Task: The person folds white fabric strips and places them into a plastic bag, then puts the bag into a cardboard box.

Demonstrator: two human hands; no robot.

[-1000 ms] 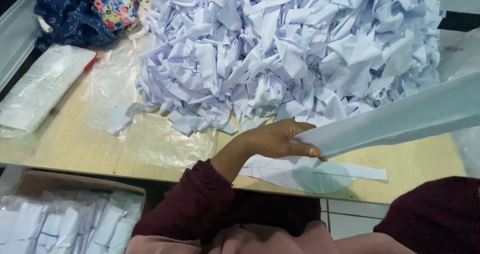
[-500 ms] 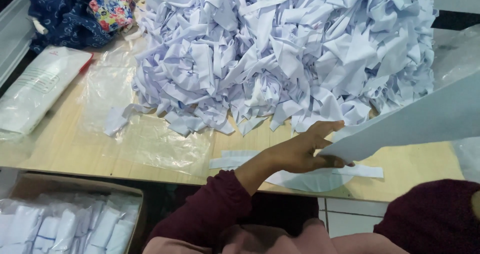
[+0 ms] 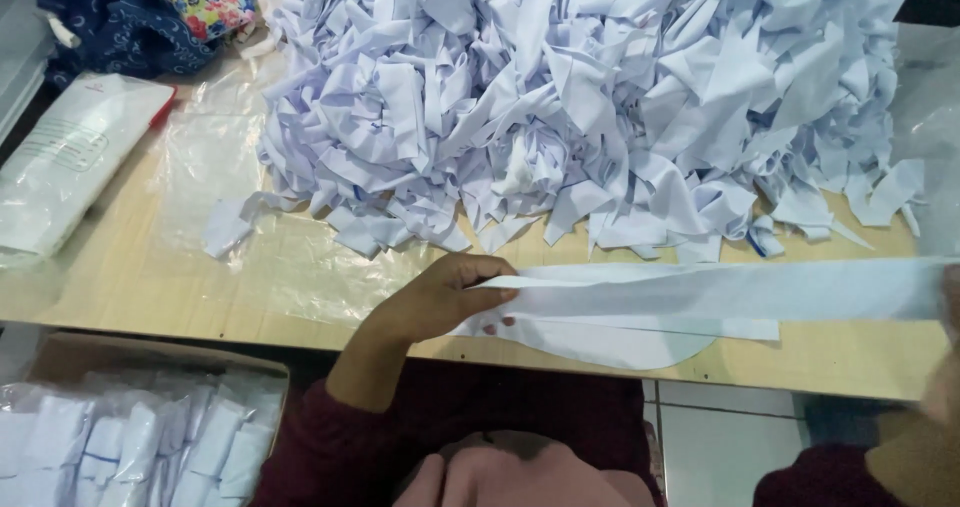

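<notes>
so I've got my left hand (image 3: 440, 302) pinched on the near end of a long white fabric strip (image 3: 720, 289), thumb on top and fingers curled under, closed pretty snug on it. The strip runs flat across the front of the wooden table (image 3: 120, 287) off to the right edge of view, where my right hand (image 3: 950, 302) only just shows as a blur, so I honestly can't tell if it's gripping or loose

Under the strip there's a second white piece with a rounded edge (image 3: 610, 342) lying on the table, poking out just below it. Right behind sits the big heap of white fabric pieces (image 3: 600, 97), its loose scraps nearly touching the strip

My take on doing this bit well: hold the strip taut and level between both hands so the edges stay straight, not twisted. I'd pinch by the very corner, since too much hand on it hides the edge. Keep it clear of the heap so no stray scrap gets caught in. The clear plastic sheet (image 3: 250, 217) on the left is slippery, so I'd work on the bare wood

The box of packed white bundles (image 3: 130, 437) sits down to my left, below the table edge
</notes>
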